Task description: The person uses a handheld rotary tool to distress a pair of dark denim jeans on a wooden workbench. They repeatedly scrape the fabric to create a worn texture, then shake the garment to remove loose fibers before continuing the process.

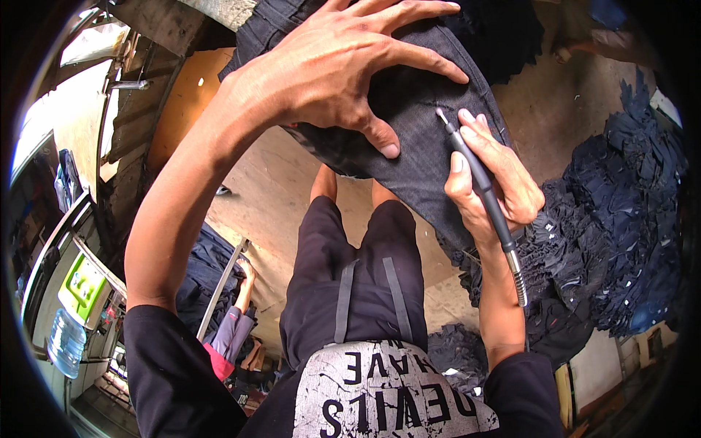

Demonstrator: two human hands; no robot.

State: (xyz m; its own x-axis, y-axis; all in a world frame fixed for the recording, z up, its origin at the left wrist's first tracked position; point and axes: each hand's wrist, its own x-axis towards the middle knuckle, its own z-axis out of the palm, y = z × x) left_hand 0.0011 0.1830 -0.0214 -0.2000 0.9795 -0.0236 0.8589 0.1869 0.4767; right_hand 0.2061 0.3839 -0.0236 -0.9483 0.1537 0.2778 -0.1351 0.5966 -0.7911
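A pair of black denim jeans (427, 164) is stretched out in front of me, with its seam running along the right edge. Flat across the upper part of the fabric lies my left hand (332, 69), fingers and thumb spread wide. My right hand (507, 175) grips a slim black rotary tool handpiece (478, 169) like a pen. Its small rounded tip points up and left, at or just over the denim; whether it touches I cannot tell. A metal spring collar shows at the handpiece's lower end. What supports the jeans is hidden beneath them.
Large heaps of dark garments (584, 233) fill the right side, and another dark pile (515, 36) lies beyond the jeans. At lower left are another person's arm (244, 285), a clear water jug (67, 343) and a green plastic item (82, 286). Brown floor (255, 182) shows around my legs.
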